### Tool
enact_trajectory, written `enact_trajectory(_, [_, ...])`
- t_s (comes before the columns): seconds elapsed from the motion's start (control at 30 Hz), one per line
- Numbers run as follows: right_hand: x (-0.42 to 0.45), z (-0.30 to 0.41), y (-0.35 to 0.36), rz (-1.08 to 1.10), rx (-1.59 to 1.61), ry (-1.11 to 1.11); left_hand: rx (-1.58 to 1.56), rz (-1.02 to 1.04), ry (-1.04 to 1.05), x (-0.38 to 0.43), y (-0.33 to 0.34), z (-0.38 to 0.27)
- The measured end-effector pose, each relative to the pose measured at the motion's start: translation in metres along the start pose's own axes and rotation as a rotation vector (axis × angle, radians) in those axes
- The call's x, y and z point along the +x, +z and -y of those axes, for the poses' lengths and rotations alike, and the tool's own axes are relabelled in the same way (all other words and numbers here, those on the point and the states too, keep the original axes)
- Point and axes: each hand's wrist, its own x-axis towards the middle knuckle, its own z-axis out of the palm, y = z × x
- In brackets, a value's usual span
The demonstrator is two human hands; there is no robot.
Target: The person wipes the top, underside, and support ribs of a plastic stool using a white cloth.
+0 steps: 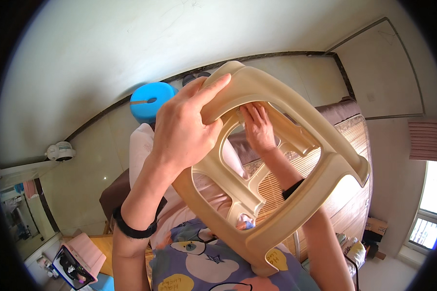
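Note:
A beige plastic stool [287, 89] is held tilted above my lap, its frame and large openings facing me. My left hand [189, 123] grips its upper left corner, thumb and index finger spread along the rim. Through the frame reaches my right hand [256, 125], its fingers laid against the inner surface. Something pale shows at those fingertips, too small to make out. Dark bands circle both of my arms. Beneath the stool are my light pink trousers [142, 145] and a patterned purple garment [204, 262].
A blue round stool [153, 98] stands by the wall, near dark shoes [193, 78]. The bed with a bamboo mat [349, 145] lies to the right. At left are a white fan [60, 151] and a pink container [85, 254] with items inside.

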Motion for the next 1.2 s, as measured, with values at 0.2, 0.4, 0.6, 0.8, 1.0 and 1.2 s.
enact_trajectory(0.2, [-0.018,0.025,0.003,0.394,0.31,0.016,-0.013,0.002,-0.033,0.007,0.005,0.0])
enact_trajectory(0.4, [0.022,-0.019,-0.021,0.089,-0.241,-0.131,-0.025,0.049,-0.073,0.008,0.005,-0.01])
enact_trajectory(0.6, [0.001,-0.002,0.007,0.163,-0.215,0.054,0.024,0.059,-0.03,0.003,0.005,-0.005])
enact_trajectory(0.8, [0.006,-0.001,0.001,0.269,0.216,0.073,0.0,-0.005,0.028,0.01,0.009,0.005])
enact_trajectory(1.0, [-0.001,0.006,0.016,0.056,0.082,0.21,-0.001,-0.004,0.046,0.004,0.008,0.008])
enact_trajectory(1.2, [-0.016,0.031,0.021,0.208,0.238,0.17,-0.081,0.002,-0.023,0.009,0.006,0.007])
